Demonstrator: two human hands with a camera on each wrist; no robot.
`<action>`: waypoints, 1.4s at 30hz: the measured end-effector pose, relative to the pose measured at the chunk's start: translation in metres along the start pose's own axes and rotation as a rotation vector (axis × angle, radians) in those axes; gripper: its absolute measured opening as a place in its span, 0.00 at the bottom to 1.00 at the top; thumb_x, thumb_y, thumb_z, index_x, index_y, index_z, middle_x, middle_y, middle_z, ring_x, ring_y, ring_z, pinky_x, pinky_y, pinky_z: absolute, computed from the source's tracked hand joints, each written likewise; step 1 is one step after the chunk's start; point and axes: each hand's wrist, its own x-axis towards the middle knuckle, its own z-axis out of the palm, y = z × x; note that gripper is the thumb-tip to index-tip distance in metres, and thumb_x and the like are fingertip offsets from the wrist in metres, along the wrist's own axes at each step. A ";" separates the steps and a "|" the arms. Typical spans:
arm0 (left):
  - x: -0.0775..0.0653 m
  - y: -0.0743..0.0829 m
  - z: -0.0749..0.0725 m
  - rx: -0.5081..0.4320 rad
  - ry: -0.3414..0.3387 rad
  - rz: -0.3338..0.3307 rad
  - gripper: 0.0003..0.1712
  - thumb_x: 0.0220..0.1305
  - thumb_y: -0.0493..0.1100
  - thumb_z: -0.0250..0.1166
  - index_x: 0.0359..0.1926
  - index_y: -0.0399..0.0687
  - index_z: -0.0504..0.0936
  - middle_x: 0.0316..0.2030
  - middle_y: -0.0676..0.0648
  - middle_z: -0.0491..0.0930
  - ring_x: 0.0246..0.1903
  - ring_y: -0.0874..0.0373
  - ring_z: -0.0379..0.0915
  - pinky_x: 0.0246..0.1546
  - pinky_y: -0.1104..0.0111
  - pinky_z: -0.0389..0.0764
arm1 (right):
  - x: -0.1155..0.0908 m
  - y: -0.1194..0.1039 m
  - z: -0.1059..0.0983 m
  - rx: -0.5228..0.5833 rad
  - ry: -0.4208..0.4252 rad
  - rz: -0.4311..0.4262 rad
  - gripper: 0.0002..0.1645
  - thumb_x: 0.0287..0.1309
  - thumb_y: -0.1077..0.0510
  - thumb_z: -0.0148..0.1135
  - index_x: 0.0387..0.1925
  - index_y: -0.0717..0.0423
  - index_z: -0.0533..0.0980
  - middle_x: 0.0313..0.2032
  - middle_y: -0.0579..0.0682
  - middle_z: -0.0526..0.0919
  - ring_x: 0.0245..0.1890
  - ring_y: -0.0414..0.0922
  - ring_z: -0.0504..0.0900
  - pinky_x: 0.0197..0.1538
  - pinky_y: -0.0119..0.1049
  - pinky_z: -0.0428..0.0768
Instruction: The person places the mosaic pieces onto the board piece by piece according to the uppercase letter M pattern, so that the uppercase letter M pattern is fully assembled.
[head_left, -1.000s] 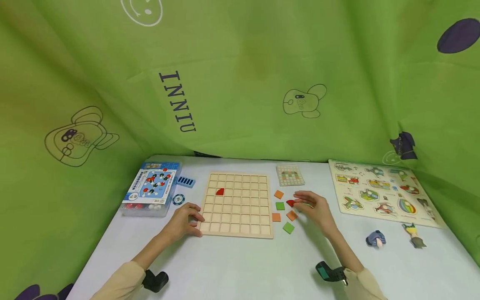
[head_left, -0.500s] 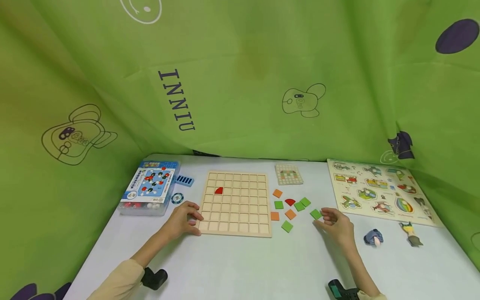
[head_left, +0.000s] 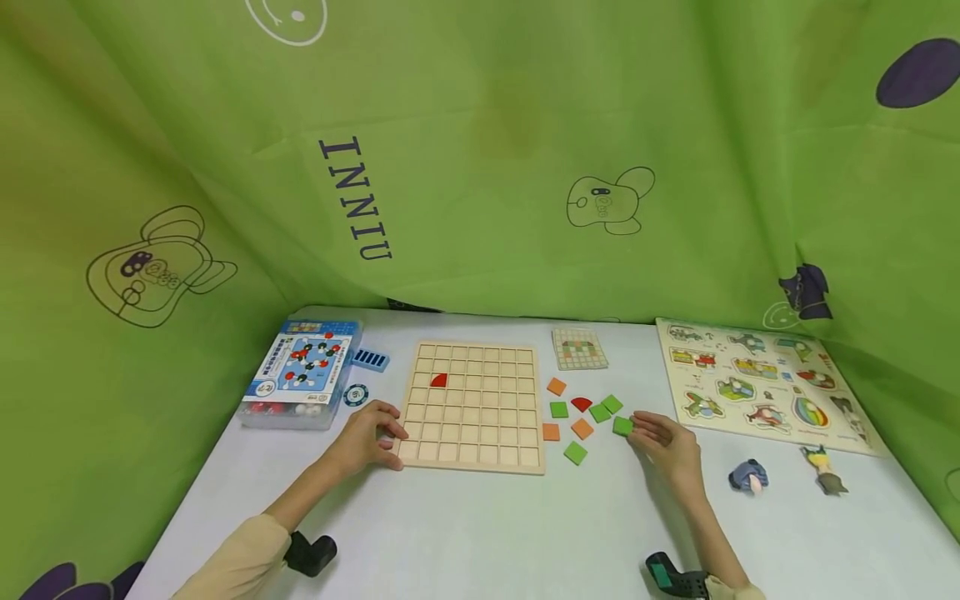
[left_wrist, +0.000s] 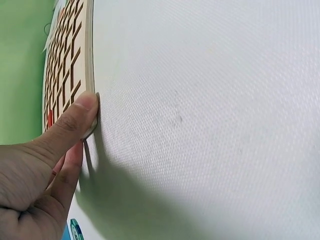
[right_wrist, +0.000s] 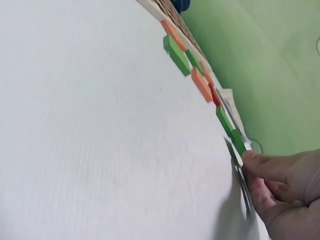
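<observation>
My left hand (head_left: 363,440) grips the near left corner of the wooden grid board (head_left: 471,432), thumb at its front edge and fingers along its left side. A red quarter-circle tile (head_left: 439,381) lies in one of the board's cells. Right of the board, my right hand (head_left: 672,454) pinches a green square tile (head_left: 622,426) by its right side, thumb and fingertips close together in the right wrist view. Two green tiles (head_left: 599,412) touch each other just beyond. Another red quarter-circle (head_left: 581,404) lies beside them, near several orange tiles (head_left: 582,429) and further green ones (head_left: 575,452).
A small pattern card (head_left: 579,349) lies behind the tiles. On the right are a picture puzzle board (head_left: 757,387) and two small figures (head_left: 748,477). A boxed molecule set (head_left: 303,375), a blue slotted piece (head_left: 370,360) and a round chip (head_left: 356,395) lie left.
My right hand has drawn back rightward from the red quarter-circle, uncovering the green tiles, then shifted slightly left with one green tile. My left hand has stayed at the board's corner.
</observation>
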 end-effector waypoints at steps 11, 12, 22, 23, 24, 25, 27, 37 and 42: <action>-0.002 0.005 0.001 0.022 0.028 -0.046 0.20 0.26 0.26 0.81 0.27 0.37 0.84 0.47 0.38 0.74 0.47 0.45 0.73 0.37 0.68 0.82 | 0.013 -0.025 0.037 0.138 -0.104 0.052 0.21 0.54 0.75 0.62 0.51 0.75 0.74 0.48 0.69 0.79 0.41 0.45 0.84 0.42 0.23 0.78; -0.002 0.005 0.002 0.023 0.030 -0.051 0.20 0.26 0.26 0.81 0.27 0.37 0.84 0.47 0.38 0.74 0.46 0.45 0.73 0.37 0.68 0.82 | 0.014 -0.028 0.043 0.143 -0.110 0.053 0.21 0.53 0.75 0.63 0.51 0.74 0.74 0.48 0.69 0.80 0.43 0.49 0.83 0.42 0.24 0.79; -0.001 0.007 0.005 0.025 0.042 -0.082 0.19 0.26 0.25 0.80 0.26 0.38 0.84 0.47 0.39 0.74 0.45 0.46 0.73 0.37 0.69 0.82 | 0.025 -0.044 0.102 0.184 -0.167 -0.032 0.20 0.51 0.75 0.65 0.49 0.73 0.76 0.46 0.65 0.82 0.45 0.58 0.81 0.44 0.27 0.80; -0.001 0.007 0.005 0.026 0.044 -0.085 0.19 0.26 0.25 0.80 0.26 0.38 0.84 0.47 0.39 0.74 0.45 0.46 0.73 0.37 0.69 0.82 | 0.026 -0.046 0.107 0.196 -0.167 -0.045 0.20 0.51 0.75 0.65 0.49 0.73 0.76 0.45 0.66 0.82 0.45 0.58 0.81 0.44 0.27 0.80; -0.001 0.007 0.005 0.027 0.046 -0.087 0.19 0.26 0.25 0.80 0.26 0.38 0.84 0.47 0.40 0.74 0.45 0.47 0.73 0.37 0.69 0.82 | 0.027 -0.048 0.113 0.208 -0.165 -0.052 0.20 0.50 0.75 0.65 0.48 0.73 0.76 0.45 0.66 0.82 0.44 0.58 0.82 0.44 0.28 0.80; -0.001 0.007 0.006 0.026 0.046 -0.089 0.20 0.26 0.25 0.80 0.26 0.38 0.84 0.47 0.40 0.74 0.45 0.47 0.73 0.37 0.69 0.82 | 0.028 -0.050 0.118 0.211 -0.162 -0.063 0.20 0.50 0.75 0.66 0.48 0.73 0.77 0.44 0.65 0.82 0.44 0.58 0.82 0.43 0.28 0.80; -0.001 0.007 0.006 0.025 0.045 -0.089 0.20 0.26 0.25 0.80 0.26 0.38 0.84 0.47 0.40 0.74 0.45 0.47 0.73 0.38 0.69 0.82 | 0.030 -0.053 0.128 0.213 -0.160 -0.084 0.19 0.49 0.75 0.66 0.46 0.72 0.78 0.43 0.64 0.83 0.42 0.57 0.83 0.41 0.28 0.80; 0.000 0.007 0.005 0.024 0.046 -0.082 0.19 0.26 0.25 0.80 0.26 0.37 0.84 0.47 0.39 0.74 0.45 0.47 0.73 0.37 0.69 0.82 | 0.044 -0.068 0.174 0.181 -0.177 -0.241 0.18 0.49 0.75 0.66 0.45 0.72 0.78 0.41 0.63 0.84 0.39 0.56 0.83 0.40 0.33 0.82; -0.001 0.009 0.005 0.030 0.042 -0.066 0.19 0.27 0.25 0.80 0.26 0.36 0.84 0.46 0.39 0.74 0.43 0.47 0.73 0.37 0.68 0.82 | 0.053 -0.077 0.188 0.128 -0.218 -0.292 0.18 0.49 0.74 0.67 0.45 0.72 0.78 0.40 0.62 0.84 0.39 0.54 0.84 0.40 0.33 0.82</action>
